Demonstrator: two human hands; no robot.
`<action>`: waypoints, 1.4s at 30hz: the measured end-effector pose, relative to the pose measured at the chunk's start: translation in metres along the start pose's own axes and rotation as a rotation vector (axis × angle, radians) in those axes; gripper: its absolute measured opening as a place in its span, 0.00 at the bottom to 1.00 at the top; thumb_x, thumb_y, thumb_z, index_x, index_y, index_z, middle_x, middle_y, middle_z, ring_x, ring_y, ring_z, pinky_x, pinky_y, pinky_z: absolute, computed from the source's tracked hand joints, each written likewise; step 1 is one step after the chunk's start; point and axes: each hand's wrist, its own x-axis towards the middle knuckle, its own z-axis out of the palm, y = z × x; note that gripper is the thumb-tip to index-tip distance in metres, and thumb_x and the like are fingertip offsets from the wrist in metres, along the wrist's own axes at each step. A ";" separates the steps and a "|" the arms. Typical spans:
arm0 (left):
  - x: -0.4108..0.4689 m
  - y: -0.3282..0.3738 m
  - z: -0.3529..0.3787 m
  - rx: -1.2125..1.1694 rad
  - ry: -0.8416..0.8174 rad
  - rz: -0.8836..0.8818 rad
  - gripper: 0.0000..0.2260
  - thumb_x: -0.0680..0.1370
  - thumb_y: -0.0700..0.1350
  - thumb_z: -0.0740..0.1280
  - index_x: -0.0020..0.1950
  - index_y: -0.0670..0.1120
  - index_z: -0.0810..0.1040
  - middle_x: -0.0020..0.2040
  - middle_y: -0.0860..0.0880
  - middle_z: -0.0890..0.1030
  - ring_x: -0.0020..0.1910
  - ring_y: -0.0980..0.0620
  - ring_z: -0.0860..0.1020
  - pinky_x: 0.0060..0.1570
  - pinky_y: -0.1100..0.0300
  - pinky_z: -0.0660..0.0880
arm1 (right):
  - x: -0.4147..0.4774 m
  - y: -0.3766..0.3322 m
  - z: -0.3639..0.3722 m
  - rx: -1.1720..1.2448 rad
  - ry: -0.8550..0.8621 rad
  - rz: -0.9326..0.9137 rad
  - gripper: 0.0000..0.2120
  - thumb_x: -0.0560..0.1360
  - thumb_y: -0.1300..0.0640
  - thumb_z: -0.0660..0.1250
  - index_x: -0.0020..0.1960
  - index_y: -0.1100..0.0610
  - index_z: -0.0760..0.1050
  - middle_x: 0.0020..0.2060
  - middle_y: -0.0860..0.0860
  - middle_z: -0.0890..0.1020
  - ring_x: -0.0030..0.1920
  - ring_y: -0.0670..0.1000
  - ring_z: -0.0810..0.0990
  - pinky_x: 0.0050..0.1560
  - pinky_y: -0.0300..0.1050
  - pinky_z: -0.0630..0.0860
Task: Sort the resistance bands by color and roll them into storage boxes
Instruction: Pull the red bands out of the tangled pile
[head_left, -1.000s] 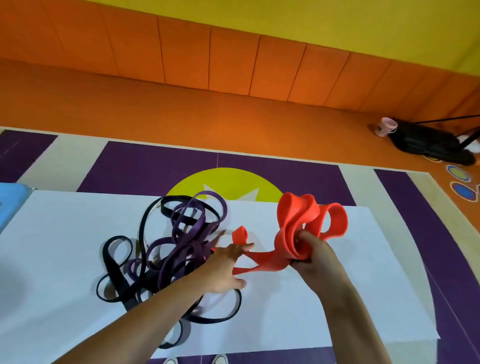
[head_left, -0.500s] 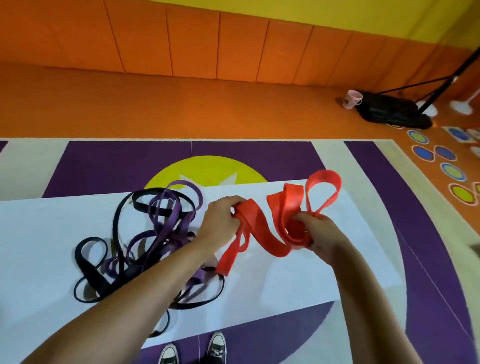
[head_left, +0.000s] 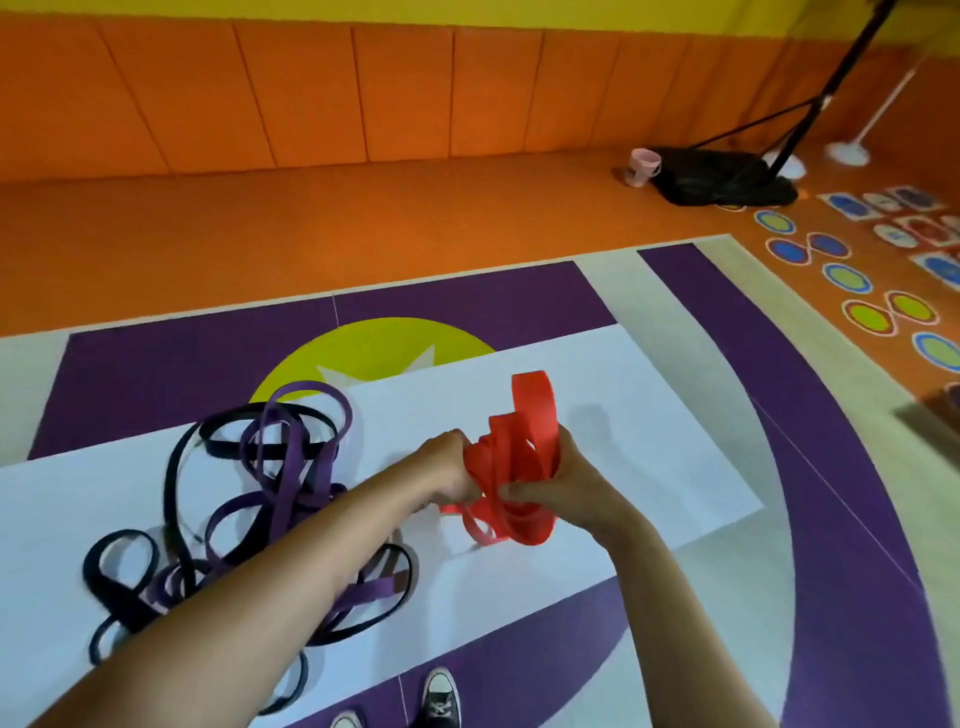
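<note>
On the left of the white counter (head_left: 649, 415), a loose tangle was seen: the black bands (head_left: 176, 467) looped around and under the purple bands (head_left: 291, 467), the 2 colours intertwined and partly hidden by the left forearm. No storage box was seen in view, so nothing could be said of any contents.

Toward the middle, the left hand (head_left: 447, 470) was held closed in a fist, its grip pressed together on 1 side of the red band (head_left: 519, 457). The band was bunched into several folds between the 2 hands, raised above the counter, with 1 loop standing upright at the top and lower loops hanging down close to the surface; whether these touched it could not be told.

Just to the right, the right hand (head_left: 566, 488) was curled around the other side of the bundle, thumb and fingers pinched on the red folds.

Far right, by the orange wall, a pink cup (head_left: 643, 166) was seen on the floor beside a black stand base (head_left: 722, 179).
</note>
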 end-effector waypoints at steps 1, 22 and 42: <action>0.000 0.003 0.003 0.110 -0.045 0.010 0.14 0.70 0.39 0.72 0.55 0.43 0.77 0.48 0.43 0.84 0.46 0.43 0.84 0.42 0.54 0.78 | 0.001 0.009 -0.003 -0.046 -0.009 0.014 0.45 0.60 0.58 0.84 0.71 0.49 0.65 0.60 0.47 0.82 0.58 0.47 0.83 0.58 0.47 0.82; 0.131 0.152 0.079 -0.346 0.180 0.293 0.13 0.76 0.52 0.72 0.58 0.49 0.80 0.44 0.50 0.84 0.45 0.49 0.85 0.50 0.50 0.83 | 0.047 0.057 -0.160 0.006 0.662 0.187 0.21 0.71 0.49 0.69 0.60 0.56 0.69 0.46 0.49 0.79 0.47 0.55 0.80 0.38 0.45 0.70; 0.224 0.054 0.128 0.081 -0.112 0.294 0.26 0.77 0.43 0.70 0.75 0.45 0.71 0.71 0.45 0.75 0.69 0.45 0.75 0.67 0.58 0.70 | 0.141 0.179 -0.142 -0.250 0.479 0.414 0.42 0.74 0.42 0.72 0.78 0.58 0.57 0.70 0.60 0.70 0.68 0.65 0.72 0.69 0.63 0.70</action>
